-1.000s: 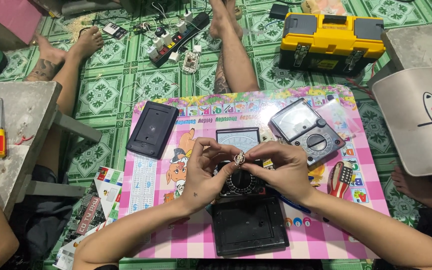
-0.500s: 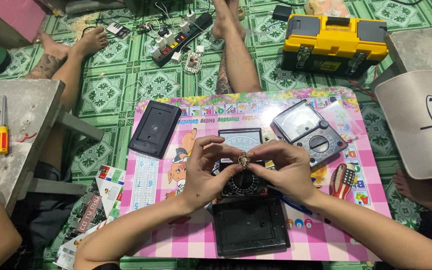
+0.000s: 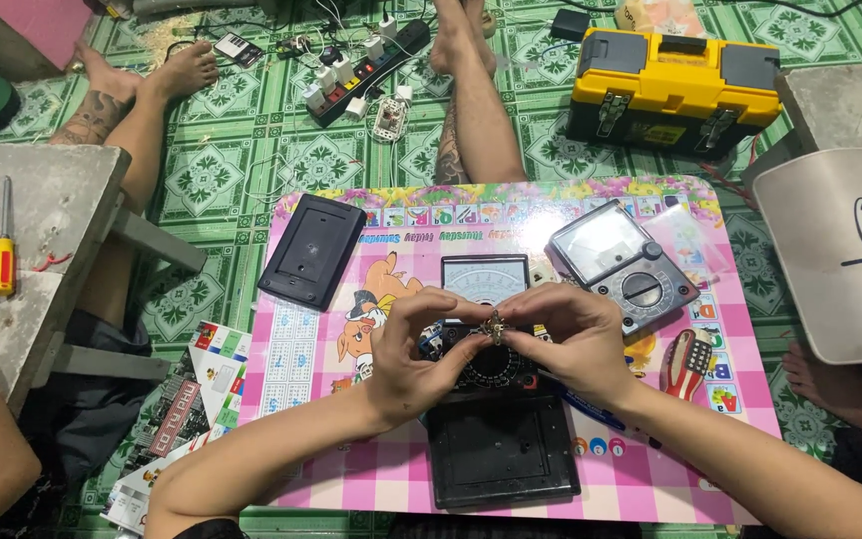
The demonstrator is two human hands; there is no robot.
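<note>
Both of my hands meet over the middle of a small pink table (image 3: 641,469). My left hand (image 3: 413,351) and my right hand (image 3: 573,337) pinch one small metal part (image 3: 496,326) between their fingertips. Right under them lies an opened multimeter (image 3: 491,364) with its dial and round black selector showing. A black rear case half (image 3: 503,454) lies just in front of it, towards me.
A black cover (image 3: 311,250) lies at the table's left, a second grey multimeter (image 3: 623,262) at the right, a red-handled tool (image 3: 687,361) beside it. On the green tiled floor: a yellow toolbox (image 3: 675,88), a power strip (image 3: 371,55), another person's legs (image 3: 471,110). A screwdriver (image 3: 2,258) rests on a concrete block.
None of the objects have moved. My hands stay together over the multimeter, fingers still working the small metal part.
</note>
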